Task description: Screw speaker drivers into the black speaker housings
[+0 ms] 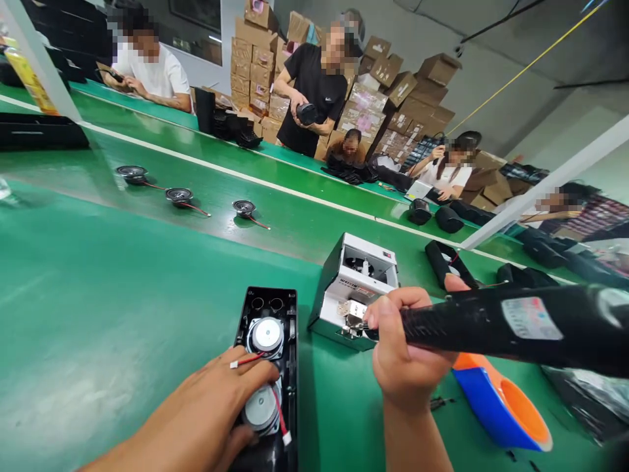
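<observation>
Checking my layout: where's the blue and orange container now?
In the head view, the container is at lower right, right of the person's right hand and below the black handheld tool.

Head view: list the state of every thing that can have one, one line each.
Black case: open, speakers inside.
Upper speaker: in the case, back facing up.
Lower speaker: in the case, partly under the left hand.
Red wires: plugs loose.
Left hand: resting on the case.
Right hand: closed around the screwdriver.
Screwdriver: held, tip toward the machine.
Machine: standing; on or off, cannot tell.
</observation>
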{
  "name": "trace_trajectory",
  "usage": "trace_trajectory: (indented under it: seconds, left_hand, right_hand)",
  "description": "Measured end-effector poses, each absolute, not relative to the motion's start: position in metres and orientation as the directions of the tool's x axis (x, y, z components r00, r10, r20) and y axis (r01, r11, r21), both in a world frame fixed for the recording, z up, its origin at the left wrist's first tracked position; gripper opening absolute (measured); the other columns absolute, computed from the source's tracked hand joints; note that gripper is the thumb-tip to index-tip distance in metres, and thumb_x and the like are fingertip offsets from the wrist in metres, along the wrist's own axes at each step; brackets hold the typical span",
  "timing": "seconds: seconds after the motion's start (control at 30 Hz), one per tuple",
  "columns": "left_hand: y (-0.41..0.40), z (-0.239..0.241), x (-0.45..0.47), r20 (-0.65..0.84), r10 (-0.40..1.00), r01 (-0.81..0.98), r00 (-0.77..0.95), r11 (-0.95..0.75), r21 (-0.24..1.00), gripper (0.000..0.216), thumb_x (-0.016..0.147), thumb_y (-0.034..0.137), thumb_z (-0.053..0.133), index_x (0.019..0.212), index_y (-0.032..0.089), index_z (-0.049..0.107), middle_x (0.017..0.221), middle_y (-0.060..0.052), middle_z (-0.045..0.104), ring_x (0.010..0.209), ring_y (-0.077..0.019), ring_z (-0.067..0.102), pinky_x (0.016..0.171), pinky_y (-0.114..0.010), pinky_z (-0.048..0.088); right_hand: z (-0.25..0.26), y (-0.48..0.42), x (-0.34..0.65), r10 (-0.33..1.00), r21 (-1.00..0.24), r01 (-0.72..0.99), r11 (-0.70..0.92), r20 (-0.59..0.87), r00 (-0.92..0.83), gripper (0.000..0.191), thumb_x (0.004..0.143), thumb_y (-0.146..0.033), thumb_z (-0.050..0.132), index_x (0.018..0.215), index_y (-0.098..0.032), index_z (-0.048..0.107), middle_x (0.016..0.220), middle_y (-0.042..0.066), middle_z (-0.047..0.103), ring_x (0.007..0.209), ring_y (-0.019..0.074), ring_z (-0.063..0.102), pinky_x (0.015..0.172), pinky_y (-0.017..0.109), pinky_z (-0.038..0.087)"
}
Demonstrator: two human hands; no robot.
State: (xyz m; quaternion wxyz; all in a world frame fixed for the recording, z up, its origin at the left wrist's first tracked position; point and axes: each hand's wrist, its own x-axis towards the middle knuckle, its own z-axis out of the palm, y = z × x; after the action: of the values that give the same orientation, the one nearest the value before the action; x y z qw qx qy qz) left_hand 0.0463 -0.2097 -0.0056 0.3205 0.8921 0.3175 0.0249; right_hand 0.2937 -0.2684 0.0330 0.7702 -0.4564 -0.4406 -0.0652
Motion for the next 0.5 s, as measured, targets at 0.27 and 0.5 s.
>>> trace_trajectory:
  seconds: [0.27, 0.5]
  left_hand:
    - [-0.214, 0.007, 0.045, -0.171, 0.557, 0.524, 0.813, -0.571, 0.632, 0.046, 0.074, -0.002, 0.066, 0.107, 0.029, 0.071, 0.128, 0.0, 0.078, 0.126, -0.0295, 0.071, 0.109, -0.041, 0.056]
    - [-0.213, 0.001, 0.053, -0.227, 0.523, 0.539, 0.822, -0.584, 0.608, 0.042, 0.072, -0.008, 0.067, 0.097, 0.025, 0.063, 0.12, -0.001, 0.076, 0.116, -0.0317, 0.07, 0.098, -0.044, 0.055]
  right_hand:
    - [0.037, -0.279, 0.274, 0.41, -0.801, 0.366, 0.473, 0.568, 0.713, 0.071, 0.097, -0.018, 0.09, 0.154, -0.028, 0.049, 0.08, -0.011, 0.066, 0.056, 0.0141, 0.058, 0.057, 0.029, 0.056]
    - [0.036, -0.339, 0.25, 0.703, -0.797, 0.146, 0.586, 0.59, 0.398, 0.035, 0.112, -0.026, 0.072, 0.082, -0.026, 0.054, 0.056, -0.01, 0.047, 0.033, 0.0109, 0.039, 0.036, 0.026, 0.044]
